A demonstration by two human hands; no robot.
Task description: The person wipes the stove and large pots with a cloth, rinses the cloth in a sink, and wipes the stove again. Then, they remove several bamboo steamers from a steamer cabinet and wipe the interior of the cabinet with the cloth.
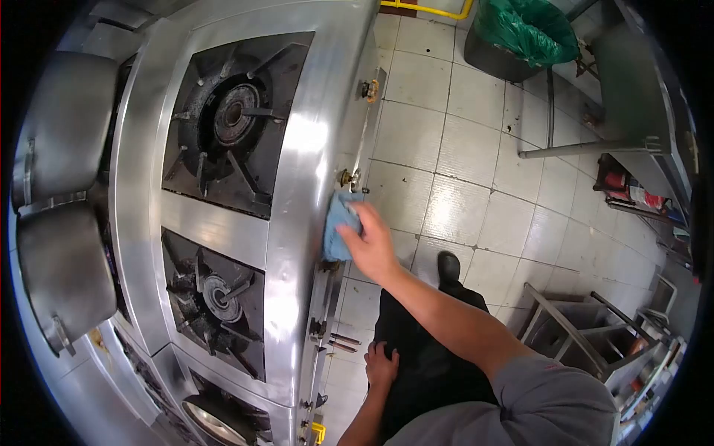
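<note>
My right hand (370, 239) presses a blue cloth (338, 229) against the front edge of the steel stove (297, 245), just below a brass valve (346, 178). The fingers are bent over the cloth and hide part of it. Lower down, my left hand (381, 364) rests on the dark trousers at my thigh, its fingers slightly apart and holding nothing. Left of the cloth, two black burner grates (234, 123) (216, 297) are set into the stove top.
Two dark metal pans (67, 123) (63, 267) lie at the far left, and a round pan (216, 420) at the bottom. Handles (344, 342) stick out of the stove front. A green-lined bin (506, 56), a metal table (632, 82) and a rack (587, 331) stand around the tiled floor.
</note>
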